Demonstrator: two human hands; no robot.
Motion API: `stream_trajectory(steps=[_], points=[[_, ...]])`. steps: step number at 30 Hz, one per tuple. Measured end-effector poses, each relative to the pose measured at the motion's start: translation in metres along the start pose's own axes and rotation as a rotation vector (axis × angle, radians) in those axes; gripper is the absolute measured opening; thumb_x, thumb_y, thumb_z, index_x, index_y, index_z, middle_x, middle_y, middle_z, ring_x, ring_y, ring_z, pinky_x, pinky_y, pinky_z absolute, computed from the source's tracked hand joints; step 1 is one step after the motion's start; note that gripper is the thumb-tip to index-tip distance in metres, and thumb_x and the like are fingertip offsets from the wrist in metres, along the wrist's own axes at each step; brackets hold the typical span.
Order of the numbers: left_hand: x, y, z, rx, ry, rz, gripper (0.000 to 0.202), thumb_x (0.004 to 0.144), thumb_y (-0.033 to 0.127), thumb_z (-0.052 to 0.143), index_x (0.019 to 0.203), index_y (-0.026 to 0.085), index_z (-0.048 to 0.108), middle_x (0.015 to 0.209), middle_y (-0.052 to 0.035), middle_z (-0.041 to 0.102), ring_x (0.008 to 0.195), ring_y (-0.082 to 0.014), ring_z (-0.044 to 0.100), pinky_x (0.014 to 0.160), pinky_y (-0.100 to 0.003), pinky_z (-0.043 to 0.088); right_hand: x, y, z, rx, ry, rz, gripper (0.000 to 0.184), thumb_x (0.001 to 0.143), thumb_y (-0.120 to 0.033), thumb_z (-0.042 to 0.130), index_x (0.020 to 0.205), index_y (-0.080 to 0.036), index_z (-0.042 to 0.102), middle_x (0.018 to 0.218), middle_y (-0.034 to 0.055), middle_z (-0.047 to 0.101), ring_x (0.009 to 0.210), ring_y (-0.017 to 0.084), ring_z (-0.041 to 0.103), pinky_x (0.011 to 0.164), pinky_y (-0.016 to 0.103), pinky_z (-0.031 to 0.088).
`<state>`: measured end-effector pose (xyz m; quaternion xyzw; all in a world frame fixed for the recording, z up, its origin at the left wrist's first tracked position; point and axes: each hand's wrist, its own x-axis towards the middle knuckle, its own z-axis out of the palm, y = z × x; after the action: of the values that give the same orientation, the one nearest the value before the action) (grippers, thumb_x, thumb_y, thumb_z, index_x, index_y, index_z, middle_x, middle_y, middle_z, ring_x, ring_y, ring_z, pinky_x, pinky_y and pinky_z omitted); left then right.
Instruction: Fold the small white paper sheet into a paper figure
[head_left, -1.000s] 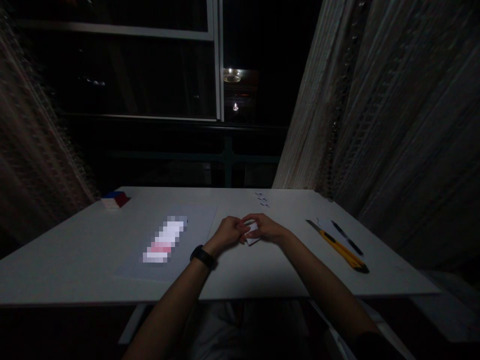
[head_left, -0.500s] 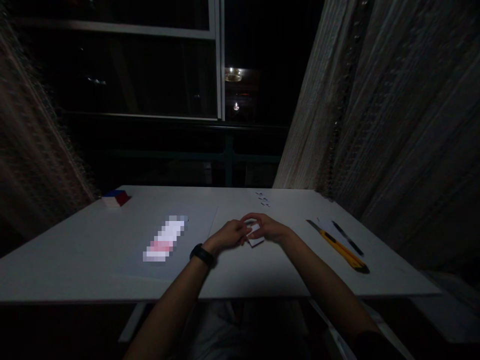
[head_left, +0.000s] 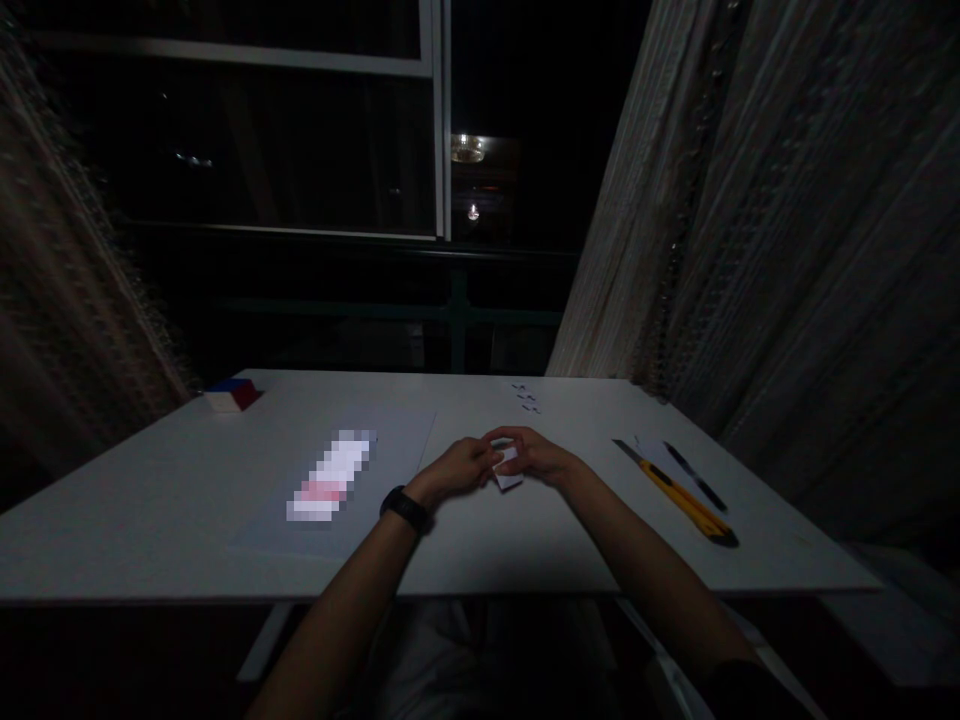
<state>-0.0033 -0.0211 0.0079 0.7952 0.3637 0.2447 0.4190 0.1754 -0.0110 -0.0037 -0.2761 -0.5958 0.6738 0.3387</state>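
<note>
A small white piece of paper [head_left: 509, 477] is held between my two hands, over the middle of the white table [head_left: 495, 560]. My left hand [head_left: 460, 466] closes on its left edge, palm down, with a dark band around the wrist. From the other side my right hand [head_left: 537, 456] arches over and pinches the same piece, its thumb lying across the face. The fingertips of both hands meet at the far edge, and partly hide it.
A yellow utility knife [head_left: 679, 500], blade out, lies at the right beside a black pen [head_left: 697, 478]. Small dark marks [head_left: 527, 399] show at the back. A bright pixelated rectangle [head_left: 330, 477] rests on a large paper sheet [head_left: 405, 437] at left, near a coloured cube [head_left: 232, 396].
The piece of paper has shifted and tilted slightly between my fingers. My arms stay almost where they were, and the things on the table have not moved.
</note>
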Motion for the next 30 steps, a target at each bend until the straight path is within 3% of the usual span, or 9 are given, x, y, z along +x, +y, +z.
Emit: stream_trajectory(steps=[13, 30], points=[[-0.0002, -0.0003, 0.0011, -0.009, -0.009, -0.009, 0.044, 0.078, 0.053, 0.043, 0.066, 0.012, 0.055, 0.052, 0.0006, 0.049, 0.046, -0.0083, 0.041, 0.047, -0.022, 0.03, 0.0011, 0.0017, -0.0028, 0.027, -0.022, 0.014, 0.057, 0.049, -0.005, 0.074, 0.103, -0.014, 0.06, 0.09, 0.0055, 0.067, 0.079, 0.018, 0.064, 0.072, 0.029, 0.048], [-0.0019, 0.002, 0.0007, -0.064, -0.013, -0.037, 0.045, 0.075, 0.055, 0.046, 0.062, 0.013, 0.054, 0.051, 0.0005, 0.049, 0.045, -0.0083, 0.04, 0.047, -0.023, 0.03, -0.0027, -0.0003, -0.0064, 0.037, -0.088, 0.038, 0.064, 0.052, -0.006, 0.072, 0.112, -0.016, 0.053, 0.091, 0.0062, 0.066, 0.073, 0.016, 0.063, 0.064, 0.026, 0.049]])
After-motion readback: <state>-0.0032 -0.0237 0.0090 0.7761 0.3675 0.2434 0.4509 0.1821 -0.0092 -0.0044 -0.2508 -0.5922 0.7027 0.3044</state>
